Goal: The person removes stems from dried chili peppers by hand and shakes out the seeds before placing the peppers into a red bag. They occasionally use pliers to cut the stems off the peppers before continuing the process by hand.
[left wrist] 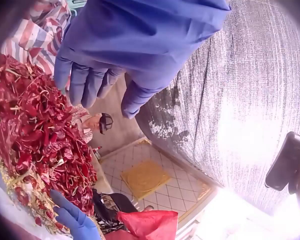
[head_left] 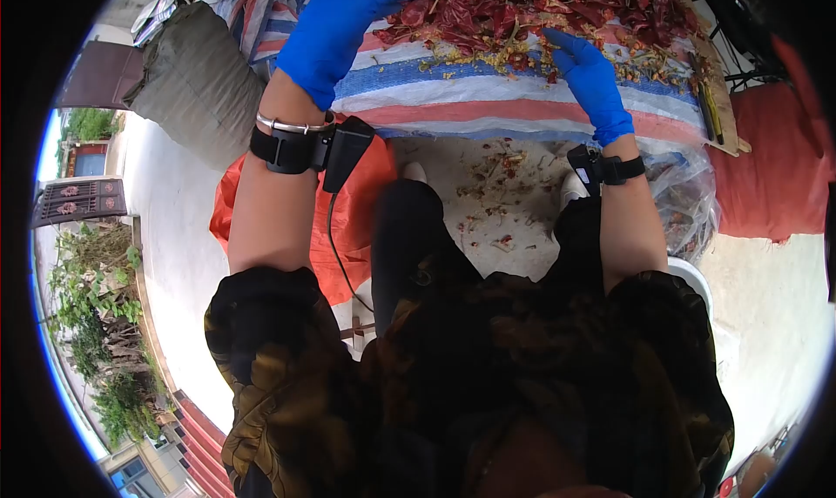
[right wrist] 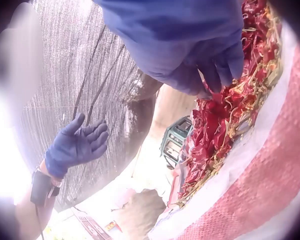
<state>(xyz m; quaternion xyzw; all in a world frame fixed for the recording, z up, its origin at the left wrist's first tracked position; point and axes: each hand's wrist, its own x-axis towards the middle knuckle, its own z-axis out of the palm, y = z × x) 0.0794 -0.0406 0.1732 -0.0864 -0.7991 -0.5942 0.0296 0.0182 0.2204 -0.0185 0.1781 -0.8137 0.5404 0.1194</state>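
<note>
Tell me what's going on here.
Someone in blue gloves is at a heap of red chilies piled on a striped sheet. The left hand is open and empty, by the heap's left side. The right hand is over the near edge, fingers loosely extended. Yellowish scraps lie along that edge, and more litter is on the ground.

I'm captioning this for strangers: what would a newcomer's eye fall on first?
Likely first is the heap of dark-red dried peppers atop the red, white and blue striped woven sheet. Next come the blue-gloved left hand by the heap's left edge and blue-gloved right hand at its near edge.
</note>
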